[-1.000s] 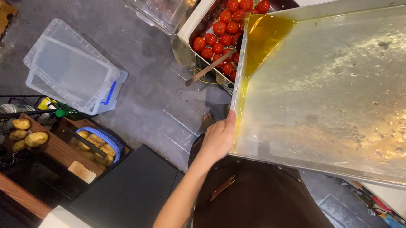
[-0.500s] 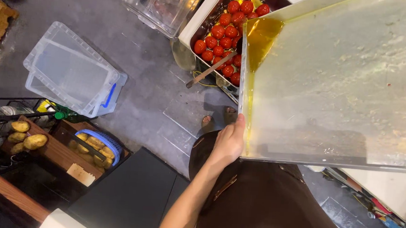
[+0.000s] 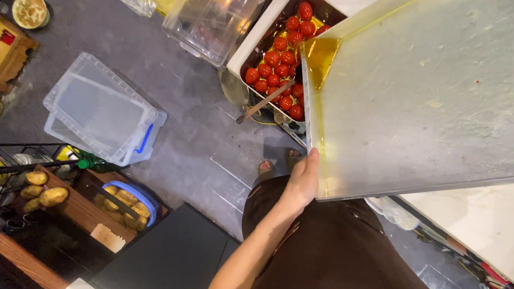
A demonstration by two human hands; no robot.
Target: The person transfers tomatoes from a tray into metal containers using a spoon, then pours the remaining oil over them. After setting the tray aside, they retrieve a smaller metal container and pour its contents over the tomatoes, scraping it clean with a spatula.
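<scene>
Oil draining from tilted baking tray point(image 3: 441, 97) onto cherry tomatoes point(image 3: 281, 61).
Your left hand point(image 3: 302, 181) grips its corner; little oil point(image 3: 318, 61) remains; right hand unseen.

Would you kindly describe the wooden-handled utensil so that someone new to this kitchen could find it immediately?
Start at the big tilted metal tray gripped by the left hand, with yellow oil pooled in its far corner. Just beyond that corner sits a deep pan of red cherry tomatoes. The utensil leans out over its near edge, the only long brown stick there.
</scene>
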